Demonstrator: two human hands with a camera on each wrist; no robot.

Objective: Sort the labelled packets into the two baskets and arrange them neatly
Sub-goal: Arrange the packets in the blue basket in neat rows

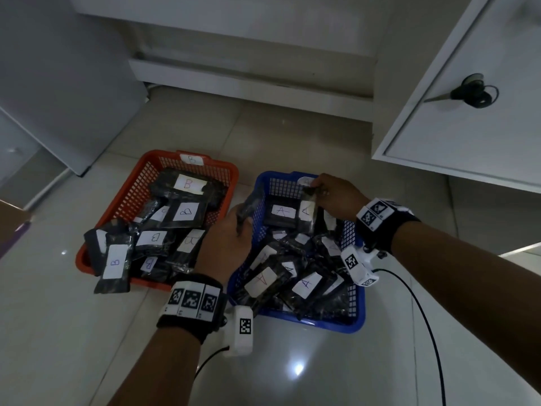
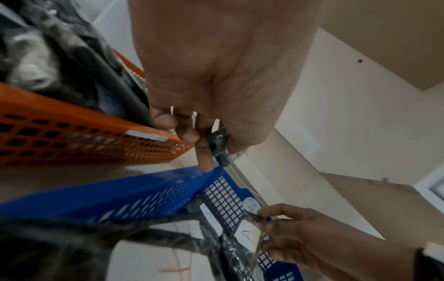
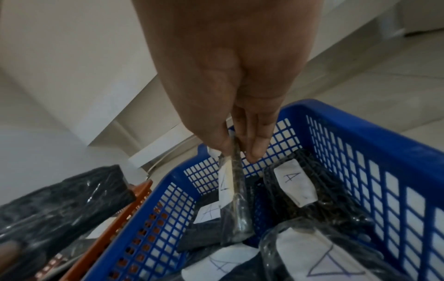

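Note:
On the tiled floor the orange basket (image 1: 140, 177) holds several black packets labelled B (image 1: 187, 212). Beside it, the blue basket (image 1: 358, 315) holds several labelled A (image 1: 306, 284). My left hand (image 1: 243, 224) grips a dark packet (image 1: 248, 205) over the blue basket's left rim; its label is hidden. In the left wrist view that packet (image 2: 220, 148) sits between thumb and fingers. My right hand (image 1: 314, 187) pinches the top of an upright A packet (image 1: 308, 209) at the basket's far end. The right wrist view shows that packet (image 3: 236, 190) edge-on inside the blue basket (image 3: 360, 136).
One B packet (image 1: 112, 268) hangs over the orange basket's near-left rim. A white cabinet door with a black knob (image 1: 471, 92) stands open on the right, and white furniture (image 1: 251, 95) lies behind the baskets. A black cable (image 1: 424, 317) trails from my right wrist.

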